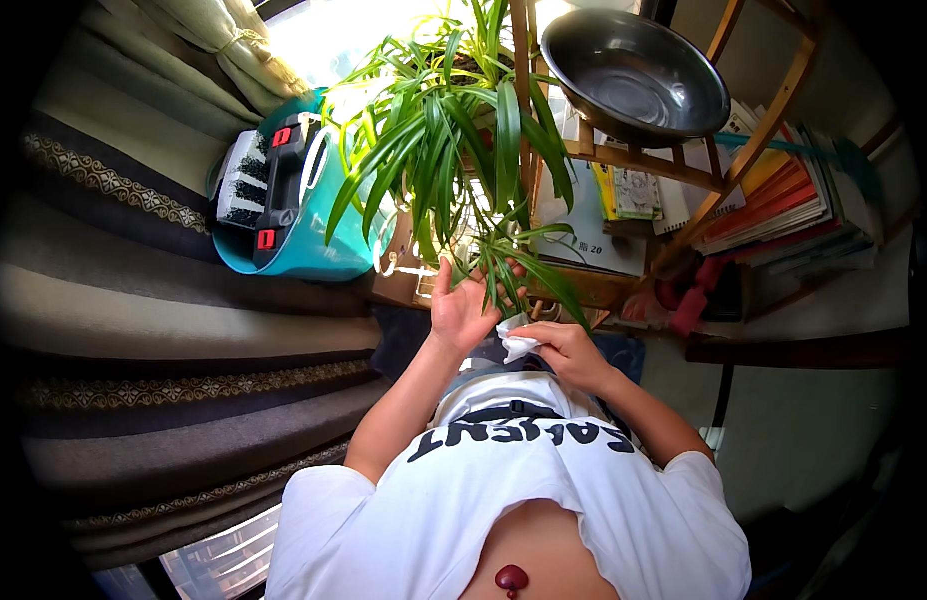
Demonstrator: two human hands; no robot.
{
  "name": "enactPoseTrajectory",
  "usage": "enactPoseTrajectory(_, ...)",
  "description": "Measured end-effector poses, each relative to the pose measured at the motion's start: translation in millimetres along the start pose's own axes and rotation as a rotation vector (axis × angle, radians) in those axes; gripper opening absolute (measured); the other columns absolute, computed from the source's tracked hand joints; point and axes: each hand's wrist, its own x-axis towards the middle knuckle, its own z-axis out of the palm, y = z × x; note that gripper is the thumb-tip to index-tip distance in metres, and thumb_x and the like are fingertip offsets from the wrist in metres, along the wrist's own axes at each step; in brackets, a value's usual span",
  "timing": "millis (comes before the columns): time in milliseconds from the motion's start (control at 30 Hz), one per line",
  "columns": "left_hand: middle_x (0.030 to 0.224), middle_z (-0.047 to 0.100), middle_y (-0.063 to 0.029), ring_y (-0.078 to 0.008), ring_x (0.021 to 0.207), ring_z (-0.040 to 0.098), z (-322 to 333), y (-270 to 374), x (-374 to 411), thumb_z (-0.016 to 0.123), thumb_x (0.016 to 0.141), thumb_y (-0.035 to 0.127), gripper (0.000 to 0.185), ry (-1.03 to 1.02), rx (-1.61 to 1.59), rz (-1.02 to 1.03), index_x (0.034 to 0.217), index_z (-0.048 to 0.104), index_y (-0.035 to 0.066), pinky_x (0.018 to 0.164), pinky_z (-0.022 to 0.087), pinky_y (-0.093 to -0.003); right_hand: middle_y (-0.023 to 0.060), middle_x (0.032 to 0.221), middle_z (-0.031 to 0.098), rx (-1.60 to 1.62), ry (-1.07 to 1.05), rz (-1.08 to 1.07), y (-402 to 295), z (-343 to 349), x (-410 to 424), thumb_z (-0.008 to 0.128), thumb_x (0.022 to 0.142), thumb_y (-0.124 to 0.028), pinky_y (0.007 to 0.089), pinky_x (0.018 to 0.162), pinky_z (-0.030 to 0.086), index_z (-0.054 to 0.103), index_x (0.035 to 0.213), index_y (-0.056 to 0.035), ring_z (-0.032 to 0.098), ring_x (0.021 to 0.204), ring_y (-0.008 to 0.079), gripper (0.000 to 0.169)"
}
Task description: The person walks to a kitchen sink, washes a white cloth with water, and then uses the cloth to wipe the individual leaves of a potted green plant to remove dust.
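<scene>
A potted plant with long, strap-like green leaves (433, 127) hangs down in front of me, with a smaller leafy offshoot (501, 255) at its lower end. My left hand (467, 304) is palm up under that offshoot, fingers apart, with some leaves lying over the fingers; whether it grips any of them is not clear. My right hand (572, 352) pinches a crumpled white tissue or cloth (517, 341) between thumb and fingers, just below the leaf tips and close to my left hand.
A metal basin (636, 79) rests on a wooden rack (703, 176) at the upper right. Stacked books and papers (786, 202) lie beyond it. On the left, a turquoise tub (321, 232) holds a black case with red latches (272, 187), beside striped curtains (185, 289).
</scene>
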Motion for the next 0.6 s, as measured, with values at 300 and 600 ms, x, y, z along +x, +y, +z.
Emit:
enactPoseTrajectory(300,0.072,0.056,-0.0022,-0.0158,0.063,0.053,-21,6,3,0.060,0.088,0.026,0.018,0.314,0.113,-0.071,0.093,0.054,0.010,0.061,0.047,-0.0310,0.0162,0.113,0.059,0.722,0.445,-0.242,-38,-53,4,0.059,0.082,-0.010,0.0331,0.091,0.043,0.055,0.113,0.0068,0.058,0.102,0.0207,0.036)
enactPoseTrajectory(600,0.101,0.063,-0.0071,-0.0159,0.088,0.060,-22,5,5,0.052,0.090,0.022,0.024,0.342,0.393,-0.064,0.111,0.057,0.010,0.068,0.047,-0.0301,0.0119,0.114,0.060,0.205,0.420,-0.149,-21,-21,81,0.051,0.085,0.003,0.0277,0.085,0.045,0.058,0.113,-0.0001,0.058,0.102,0.0178,0.029)
